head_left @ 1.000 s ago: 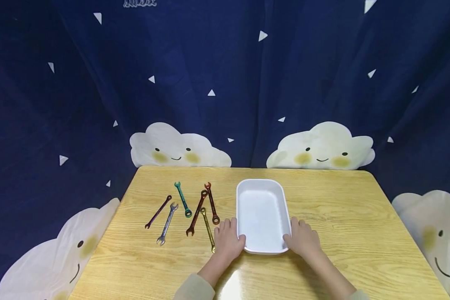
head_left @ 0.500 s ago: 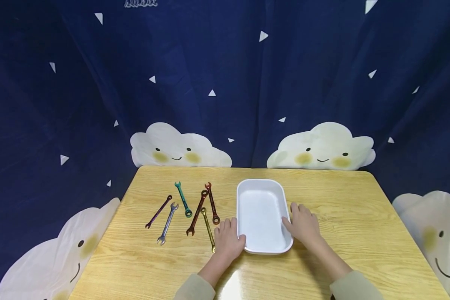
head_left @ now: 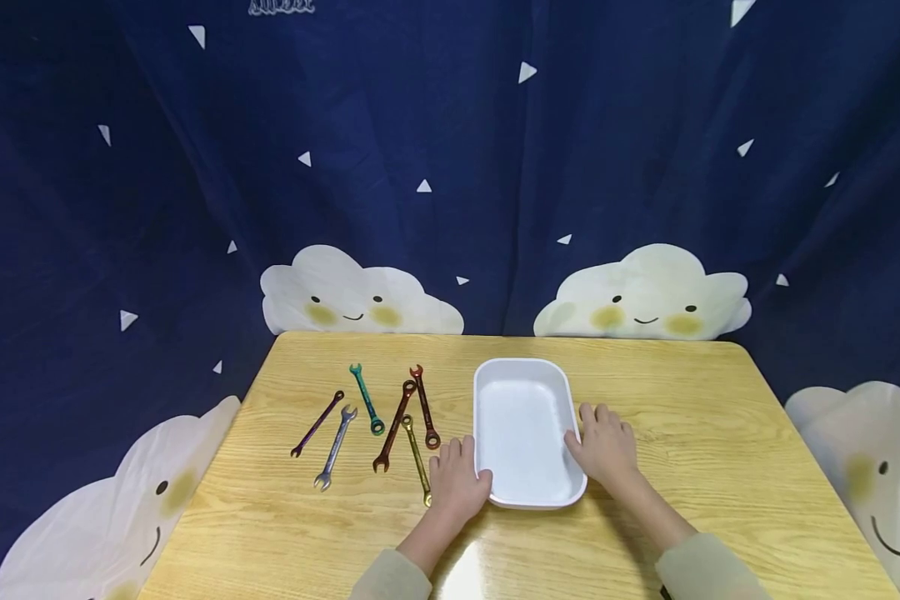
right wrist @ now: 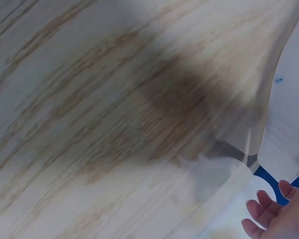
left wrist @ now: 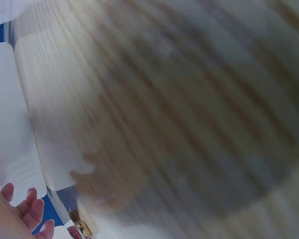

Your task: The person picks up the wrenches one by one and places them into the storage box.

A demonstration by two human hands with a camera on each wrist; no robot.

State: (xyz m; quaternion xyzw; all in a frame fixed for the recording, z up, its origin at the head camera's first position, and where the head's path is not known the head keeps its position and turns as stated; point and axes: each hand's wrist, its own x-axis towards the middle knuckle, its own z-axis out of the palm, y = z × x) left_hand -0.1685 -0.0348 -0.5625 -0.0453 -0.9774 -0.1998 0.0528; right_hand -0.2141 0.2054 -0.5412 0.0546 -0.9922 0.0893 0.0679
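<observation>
At the near-left corner of the white tray [head_left: 528, 437], the left hand [head_left: 457, 479] has its thumb over the rim and fingers along the outside, so I'd call that grasping the wall. The right hand [head_left: 606, 446] pokes its thumb over the right rim, fingers loosely spread outside; honestly can't tell if it's pinching or just resting, and the wrist cams don't settle it. That uneven hold is my worry: if the left tugs harder, the tray could swivel. Also, the yellow wrench [head_left: 416, 454] has its near end just beside the left hand, so a shove toward the table's [head_left: 690, 417] left edge would probably bump it into the brown wrench [head_left: 395, 425], with the red wrench [head_left: 424, 407] close by. Further left lie the teal wrench [head_left: 366, 398], silver wrench [head_left: 335, 450] and purple wrench [head_left: 317, 424], the purple one nearest the left edge, though I doubt a small knock sends it over. The tray sits roughly midway between the table's side edges, its far end near the far edge, so pushing too hard could run it into the blue curtain [head_left: 382, 125].
</observation>
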